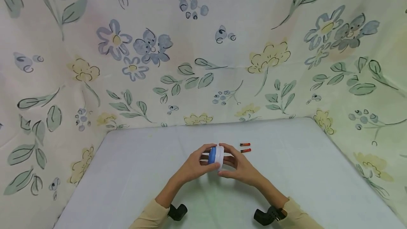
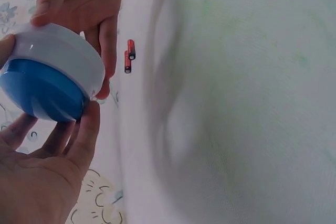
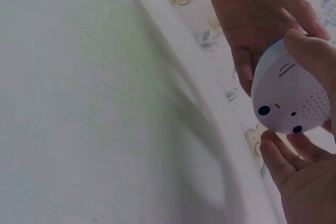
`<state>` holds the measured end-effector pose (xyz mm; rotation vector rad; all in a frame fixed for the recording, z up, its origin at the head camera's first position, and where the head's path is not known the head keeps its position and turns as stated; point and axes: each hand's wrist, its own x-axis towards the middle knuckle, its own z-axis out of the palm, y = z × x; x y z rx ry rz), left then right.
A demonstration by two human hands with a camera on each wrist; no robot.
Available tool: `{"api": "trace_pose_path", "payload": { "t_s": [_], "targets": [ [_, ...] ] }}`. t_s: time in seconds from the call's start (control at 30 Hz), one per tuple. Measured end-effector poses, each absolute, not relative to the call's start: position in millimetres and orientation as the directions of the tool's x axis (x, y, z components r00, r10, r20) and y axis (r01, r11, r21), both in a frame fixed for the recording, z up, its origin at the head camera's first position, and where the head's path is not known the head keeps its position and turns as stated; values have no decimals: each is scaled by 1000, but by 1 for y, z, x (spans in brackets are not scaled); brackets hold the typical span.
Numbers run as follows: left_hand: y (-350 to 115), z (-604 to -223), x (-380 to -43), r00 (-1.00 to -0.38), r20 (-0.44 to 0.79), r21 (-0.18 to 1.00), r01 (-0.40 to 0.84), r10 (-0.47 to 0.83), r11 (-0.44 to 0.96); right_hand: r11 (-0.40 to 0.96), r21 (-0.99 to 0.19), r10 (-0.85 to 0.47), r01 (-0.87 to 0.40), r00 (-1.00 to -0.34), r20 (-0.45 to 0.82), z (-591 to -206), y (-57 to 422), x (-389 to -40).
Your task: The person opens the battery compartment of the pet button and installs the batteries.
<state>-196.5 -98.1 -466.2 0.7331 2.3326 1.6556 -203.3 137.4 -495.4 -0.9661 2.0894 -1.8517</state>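
Note:
A round device [image 1: 219, 156], white on one half and blue on the other, is held up above the table between both hands. My left hand [image 1: 194, 164] grips it from the blue side, its thumb reaching onto the white rim. From the opposite side my right hand [image 1: 240, 168] holds the white half, fingers and thumb around its edge. In the left wrist view the blue part [image 2: 44, 90] is a smooth dome. The right wrist view shows the flat white base [image 3: 286, 90], with speaker holes, dark round feet and a small cover with a slot.
Two small red-and-black batteries [image 1: 245, 144] lie side by side on the white-covered table [image 1: 143, 165], beyond my right hand. A floral cloth [image 1: 197, 52] hangs behind the table and along its sides. Black cameras [image 1: 178, 212] are strapped to both wrists.

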Motion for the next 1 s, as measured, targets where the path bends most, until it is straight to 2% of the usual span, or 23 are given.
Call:
{"api": "trace_pose_path", "payload": {
  "t_s": [0.17, 0.33, 0.67, 1.0],
  "targets": [
    [-100, -466, -196, -861, 142, 934, 280, 489, 222, -4, -955, -592, -295, -770, 240, -494, 138, -202],
    [-100, -464, -196, -852, 152, 954, 259, 501, 150, 40, -961, -597, -274, -778, 197, -493, 138, -202],
    [-106, -467, -197, -790, 190, 956, 283, 584, 72, 64, -941, -584, -332, -777, 234, -496, 143, -203],
    [-112, -470, -194, -776, 113, 951, 265, 621, 158, 215, -899, -582, -381, -789, 196, -495, 145, -202]
  ]
}}
